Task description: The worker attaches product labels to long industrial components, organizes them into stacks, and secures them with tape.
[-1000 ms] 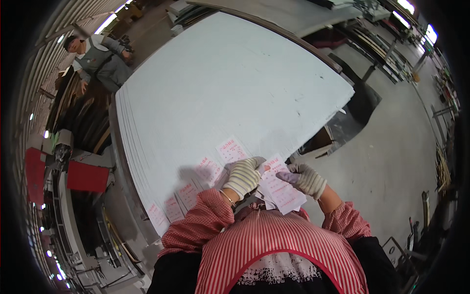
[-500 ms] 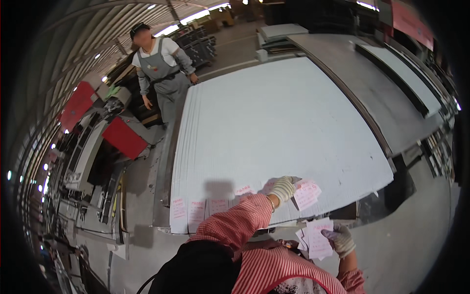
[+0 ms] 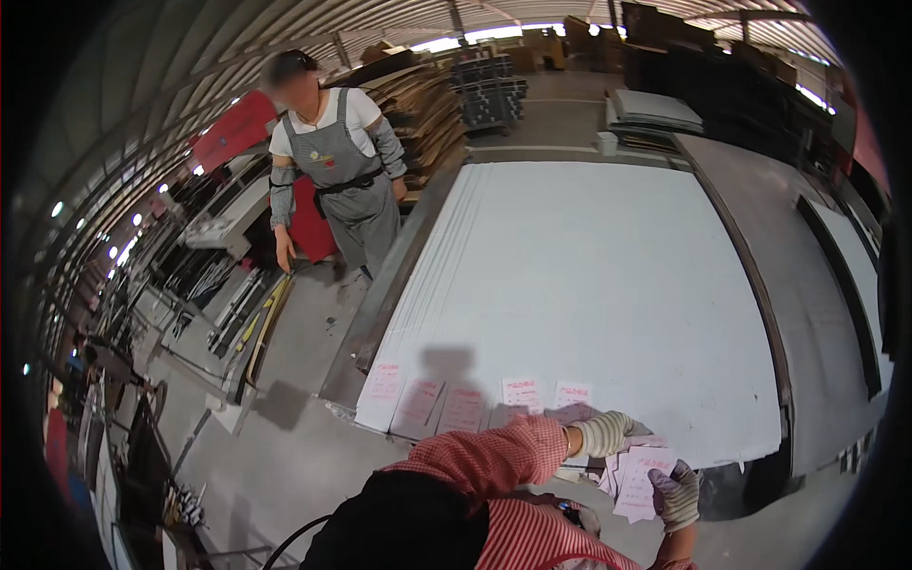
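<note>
A broad stack of white sheets point(image 3: 579, 275) lies in front of me, its left edges stepped like a fan. Along its near edge rest several small paper slips with pink print, among them a slip point(image 3: 522, 395) left of my left hand. My left hand point(image 3: 608, 434), in a striped knit glove, has its fingers closed at a slip point(image 3: 650, 441) by the top of the bundle; its fingertips are partly hidden. Just beside it, my right hand point(image 3: 676, 496), also gloved, grips a fanned bundle of paper slips point(image 3: 638, 489) with the thumb on top.
A co-worker point(image 3: 337, 171) in a grey apron stands beyond the stack's left side. Right of the stack runs a long grey metal table point(image 3: 760, 209) carrying a dark-edged white panel point(image 3: 850, 266). More sheets point(image 3: 655, 109) are piled at the back, and machinery stands at the left.
My left hand has come off the sheets, back and right to the slips in my right hand. The view has turned left, and the co-worker appears larger.
</note>
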`<act>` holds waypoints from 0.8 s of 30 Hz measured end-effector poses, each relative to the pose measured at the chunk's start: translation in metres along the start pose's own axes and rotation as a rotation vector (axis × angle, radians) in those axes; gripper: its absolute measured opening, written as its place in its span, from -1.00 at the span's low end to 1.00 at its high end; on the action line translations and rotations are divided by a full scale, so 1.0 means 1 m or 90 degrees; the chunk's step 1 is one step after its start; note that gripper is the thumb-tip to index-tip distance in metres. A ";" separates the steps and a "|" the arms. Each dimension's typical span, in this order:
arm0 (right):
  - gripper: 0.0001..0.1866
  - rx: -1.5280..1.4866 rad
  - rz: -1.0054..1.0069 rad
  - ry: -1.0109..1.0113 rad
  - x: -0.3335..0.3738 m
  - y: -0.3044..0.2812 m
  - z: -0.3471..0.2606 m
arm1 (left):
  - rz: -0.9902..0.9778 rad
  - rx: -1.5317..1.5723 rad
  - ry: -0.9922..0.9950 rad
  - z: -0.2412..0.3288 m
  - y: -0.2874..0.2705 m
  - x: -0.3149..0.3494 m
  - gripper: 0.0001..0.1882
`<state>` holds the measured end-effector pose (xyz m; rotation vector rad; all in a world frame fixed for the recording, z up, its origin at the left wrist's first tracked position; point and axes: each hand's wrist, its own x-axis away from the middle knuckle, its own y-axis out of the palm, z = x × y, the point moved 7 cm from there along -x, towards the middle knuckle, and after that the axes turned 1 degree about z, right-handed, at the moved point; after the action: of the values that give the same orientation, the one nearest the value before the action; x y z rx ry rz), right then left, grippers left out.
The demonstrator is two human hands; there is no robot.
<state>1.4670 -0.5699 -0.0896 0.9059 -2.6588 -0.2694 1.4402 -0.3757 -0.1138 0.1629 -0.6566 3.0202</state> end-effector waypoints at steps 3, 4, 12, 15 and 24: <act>-0.74 0.075 -0.004 0.037 -0.002 -0.002 0.000 | -0.007 0.038 0.012 0.024 -0.023 0.017 -0.70; -0.74 0.059 -0.024 0.002 -0.003 0.003 -0.004 | 0.000 0.063 0.004 0.026 -0.027 0.022 -0.70; -0.74 0.059 0.037 -0.027 0.000 -0.008 -0.005 | 0.106 -0.112 -0.084 0.022 -0.041 0.027 -0.64; -0.77 0.182 0.009 0.014 0.009 -0.007 -0.036 | 0.181 -0.139 -0.021 -0.015 -0.047 0.019 -0.59; -0.77 0.065 0.095 0.065 0.051 -0.042 -0.015 | 0.201 -0.296 -0.162 0.003 -0.071 -0.005 -0.64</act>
<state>1.4576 -0.6351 -0.0752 0.7254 -2.6468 -0.0521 1.4505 -0.3126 -0.0821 0.4654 -1.5135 3.0429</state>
